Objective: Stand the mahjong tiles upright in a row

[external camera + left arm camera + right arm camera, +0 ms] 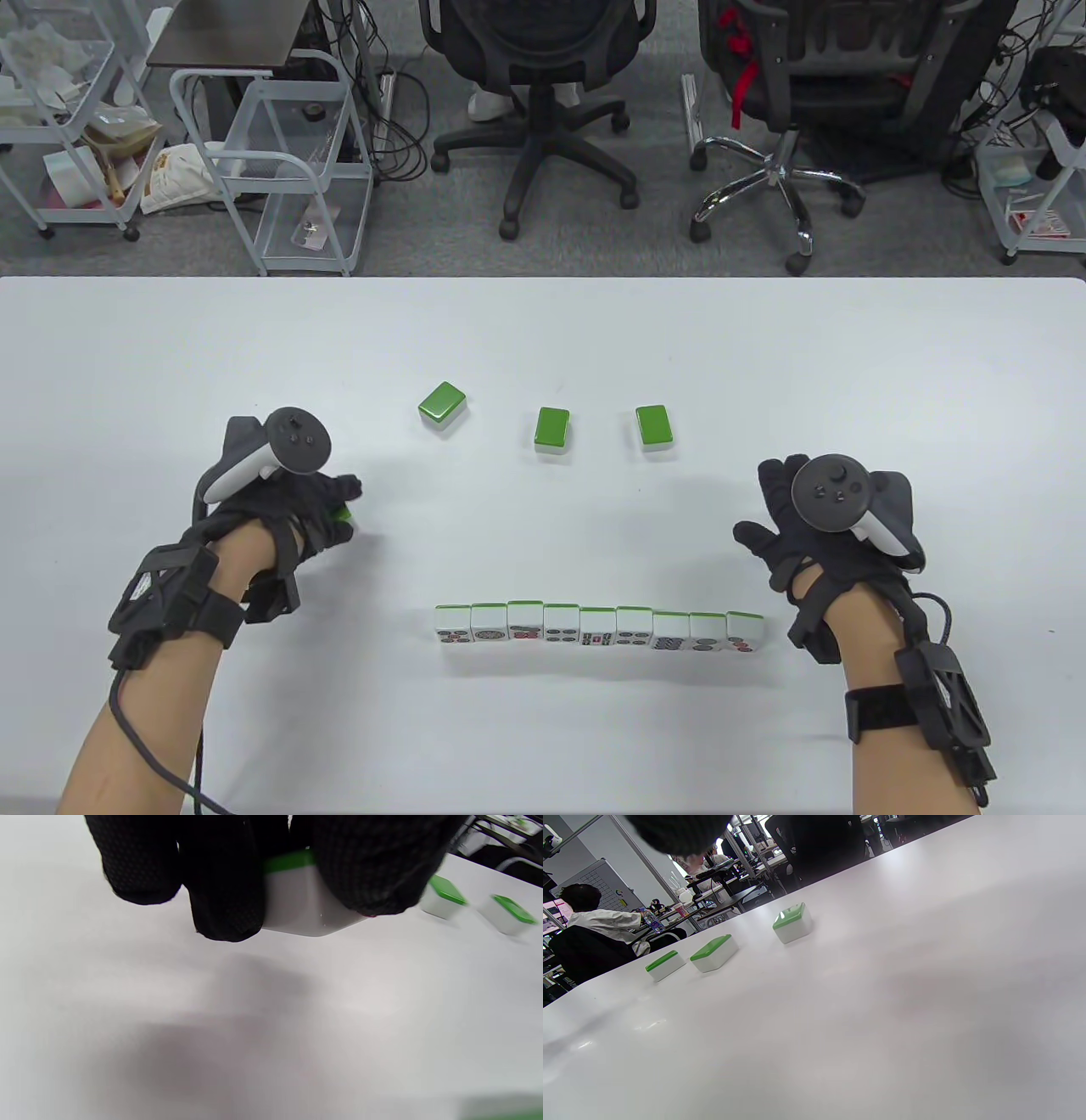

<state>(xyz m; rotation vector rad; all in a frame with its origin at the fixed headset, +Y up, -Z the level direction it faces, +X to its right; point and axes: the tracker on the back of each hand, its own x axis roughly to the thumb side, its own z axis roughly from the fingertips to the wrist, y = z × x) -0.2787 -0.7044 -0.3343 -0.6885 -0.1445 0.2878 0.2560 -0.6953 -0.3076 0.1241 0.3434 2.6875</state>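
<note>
A row of several upright tiles (598, 630) stands near the table's front, faces toward me. Three green-backed tiles lie face down farther back: left (443, 404), middle (552, 429), right (656, 425); they also show in the right wrist view (793, 923). My left hand (327, 509) grips a green-and-white tile (297, 895) between its fingers (225, 891) and thumb, left of the row and a little above the table. My right hand (768, 518) hovers with fingers spread, empty, just beyond the row's right end.
The white table (848, 356) stretches wide on all sides. Beyond its far edge stand office chairs (543, 93) and wire carts (280, 161).
</note>
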